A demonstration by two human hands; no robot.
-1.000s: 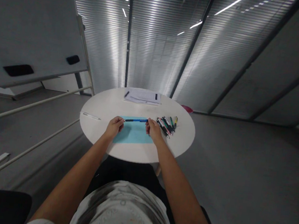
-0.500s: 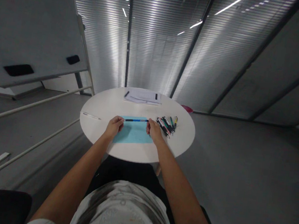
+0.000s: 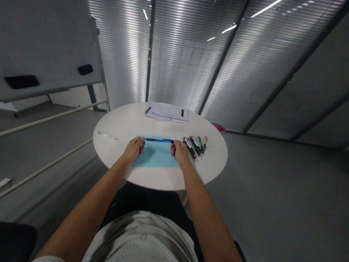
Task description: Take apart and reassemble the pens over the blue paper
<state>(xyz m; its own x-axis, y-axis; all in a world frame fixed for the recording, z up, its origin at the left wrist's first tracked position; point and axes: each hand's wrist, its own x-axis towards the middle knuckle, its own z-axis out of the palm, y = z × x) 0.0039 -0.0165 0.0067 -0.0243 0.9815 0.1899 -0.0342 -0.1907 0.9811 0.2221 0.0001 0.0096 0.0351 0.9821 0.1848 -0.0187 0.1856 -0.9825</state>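
A blue pen with a dark grip lies level between my two hands, above a light-blue sheet. My left hand pinches its left, tip end, while my right hand has the other end between closed fingers. To the right of my right hand lies a bunch of several pens in black, pink, green and yellow. Alone on the left side of the table rests a white pen.
A white round table stands in front of me. At its far side are stacked papers with a dark pen on them. A whiteboard on a frame is at the left, and blinds cover the glass behind.
The blue pen has turned slightly about its length, so its clip side shows differently, and sits a touch more level. Both hands stay almost in place.
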